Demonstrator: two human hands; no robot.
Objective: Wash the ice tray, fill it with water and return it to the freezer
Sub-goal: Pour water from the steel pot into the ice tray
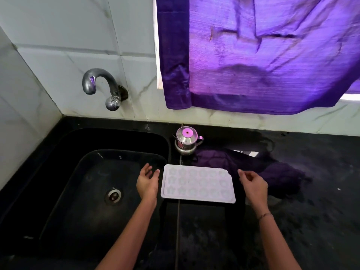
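Ice tray (198,186): white, rectangular, with flower-shaped cells, lying flat on the black worktop (311,221) at centre frame, just right of the sink (78,137). Whether the cells are holding water cannot be told.

Left hand (147,183): reaching in from the lower edge of the frame and hovering over the sink's right edge, just left of the tray. Its palm is facing the tray, the fingers are lying relaxed and nearly straight, and it is holding nothing. A narrow gap is showing between the fingertips and the tray's short side.

Right hand (253,184): reaching in from the lower right and hovering just right of the tray, back of the hand up. Its fingers are loosely curled toward the tray's right end, gripping nothing and staying apart from the tray. A thin bracelet (264,215) is sitting on the wrist.

Steel pot (186,141): standing upright with its lid on, behind the tray near the sink's back right corner. It is carrying a small red label, too small to read.

Purple cloth (253,168): lying crumpled on the worktop, right of the pot and behind the right hand.

Tap (101,84): curving out of the tiled wall at upper left, above the sink.

Drain (114,195): sitting in the sink floor, left of the left hand.

Purple curtain (272,55): hanging across the upper right of the frame.
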